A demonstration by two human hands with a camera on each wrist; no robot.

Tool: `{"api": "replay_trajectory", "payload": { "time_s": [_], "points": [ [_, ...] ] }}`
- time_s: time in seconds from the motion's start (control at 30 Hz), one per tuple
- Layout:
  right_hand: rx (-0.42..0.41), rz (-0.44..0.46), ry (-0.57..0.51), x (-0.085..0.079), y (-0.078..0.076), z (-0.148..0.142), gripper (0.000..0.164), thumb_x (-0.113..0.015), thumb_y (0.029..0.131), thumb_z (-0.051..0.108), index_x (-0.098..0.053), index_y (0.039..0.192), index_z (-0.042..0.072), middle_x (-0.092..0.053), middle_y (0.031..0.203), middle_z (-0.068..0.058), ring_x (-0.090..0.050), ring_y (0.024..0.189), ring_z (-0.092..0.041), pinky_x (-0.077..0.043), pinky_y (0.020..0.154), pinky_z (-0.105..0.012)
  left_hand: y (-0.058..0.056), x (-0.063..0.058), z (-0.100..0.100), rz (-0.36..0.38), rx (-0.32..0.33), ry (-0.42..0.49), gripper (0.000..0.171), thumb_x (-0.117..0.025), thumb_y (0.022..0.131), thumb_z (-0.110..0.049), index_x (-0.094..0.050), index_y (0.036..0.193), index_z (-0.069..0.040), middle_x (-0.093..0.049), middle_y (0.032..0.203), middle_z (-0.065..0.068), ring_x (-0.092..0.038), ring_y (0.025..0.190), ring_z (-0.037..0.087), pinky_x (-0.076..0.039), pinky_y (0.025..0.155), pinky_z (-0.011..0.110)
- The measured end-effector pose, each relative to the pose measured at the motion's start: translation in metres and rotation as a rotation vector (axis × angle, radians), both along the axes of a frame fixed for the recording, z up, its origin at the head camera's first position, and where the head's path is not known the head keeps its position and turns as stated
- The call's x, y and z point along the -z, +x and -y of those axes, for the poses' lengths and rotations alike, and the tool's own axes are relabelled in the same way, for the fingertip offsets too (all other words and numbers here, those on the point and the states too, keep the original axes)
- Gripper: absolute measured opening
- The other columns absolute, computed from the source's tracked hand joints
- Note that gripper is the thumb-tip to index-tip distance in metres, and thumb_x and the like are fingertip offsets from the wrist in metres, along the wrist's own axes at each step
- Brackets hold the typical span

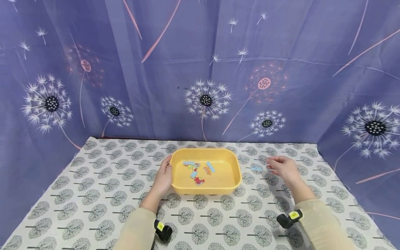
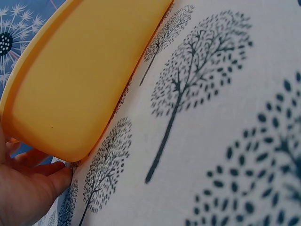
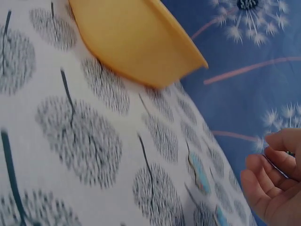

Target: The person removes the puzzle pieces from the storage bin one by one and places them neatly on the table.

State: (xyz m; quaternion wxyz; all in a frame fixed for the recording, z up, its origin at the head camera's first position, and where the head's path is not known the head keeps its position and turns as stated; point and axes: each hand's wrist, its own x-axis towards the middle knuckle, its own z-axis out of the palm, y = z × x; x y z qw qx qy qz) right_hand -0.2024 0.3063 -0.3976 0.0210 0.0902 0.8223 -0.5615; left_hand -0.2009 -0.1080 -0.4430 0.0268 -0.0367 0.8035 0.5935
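Note:
A yellow plastic basin (image 1: 204,190) stands on the cloth, with several small flat cutouts inside, among them a red piece (image 1: 199,181) and a light blue strip (image 1: 210,167). My left hand (image 1: 163,177) holds the basin's left end, its fingers at the rim and outer wall. To the right of the basin, my right hand (image 1: 283,169) hovers over the cloth with loosely curled fingers and nothing visible between them. Near its fingertips lies a light blue cutout (image 1: 257,169); the right wrist view shows a second blue piece (image 3: 221,216), partly cut off by the frame.
A white cloth (image 1: 200,222) printed with dark trees covers the table. Behind it hangs a blue-purple curtain (image 1: 162,86) with dandelions, which also closes off both sides. Each wrist carries a small black camera (image 1: 163,232).

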Motion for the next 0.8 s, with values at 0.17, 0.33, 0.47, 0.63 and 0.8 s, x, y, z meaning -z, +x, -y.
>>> {"api": "replay_trajectory", "payload": {
  "time_s": [0.17,0.33,0.47,0.63,0.8],
  "points": [
    [-0.049,-0.032,-0.054,-0.008,-0.002,0.021,0.049,-0.059,0.093,0.023,-0.046,0.126,-0.012,-0.061,0.101,0.003,-0.063,0.084,-0.001,-0.056,0.080,-0.022,0.001,0.000,0.000,-0.003,0.000,-0.006,0.049,-0.023,0.103,-0.028,-0.020,0.151,-0.020,-0.037,0.149,0.015,-0.046,0.128,0.036,-0.030,0.110,0.057],
    [-0.100,-0.048,-0.041,-0.011,-0.005,0.041,0.049,-0.060,0.093,0.025,-0.048,0.125,-0.011,-0.060,0.112,-0.010,-0.065,0.088,-0.007,-0.056,0.081,-0.023,0.000,0.000,-0.001,0.000,-0.005,-0.002,0.049,-0.023,0.103,-0.028,-0.020,0.151,-0.021,-0.038,0.148,0.016,-0.047,0.127,0.036,-0.032,0.109,0.056],
    [-0.134,-0.066,-0.050,-0.012,-0.008,0.056,0.045,-0.060,0.093,0.021,-0.050,0.123,-0.012,-0.061,0.113,-0.016,-0.066,0.087,-0.010,-0.057,0.080,-0.025,-0.001,0.000,-0.001,0.007,-0.006,-0.005,0.049,-0.022,0.103,-0.028,-0.020,0.151,-0.021,-0.039,0.148,0.016,-0.048,0.125,0.035,-0.033,0.109,0.056],
    [-0.160,-0.080,-0.079,-0.016,-0.011,0.073,0.042,-0.061,0.092,0.018,-0.052,0.120,-0.013,-0.063,0.105,-0.012,-0.067,0.085,-0.011,-0.058,0.078,-0.027,-0.001,0.001,-0.001,-0.003,-0.004,0.001,0.049,-0.022,0.103,-0.028,-0.020,0.151,-0.020,-0.041,0.146,0.017,-0.051,0.122,0.035,-0.034,0.107,0.057],
    [-0.194,-0.085,-0.110,-0.019,-0.014,0.091,0.039,-0.061,0.091,0.015,-0.053,0.118,-0.012,-0.063,0.103,-0.015,-0.066,0.084,-0.014,-0.058,0.078,-0.028,0.001,0.001,-0.001,-0.005,0.007,0.040,0.050,-0.023,0.103,-0.028,-0.019,0.152,-0.020,-0.038,0.148,0.015,-0.045,0.128,0.036,-0.027,0.111,0.058]
  ]
}}
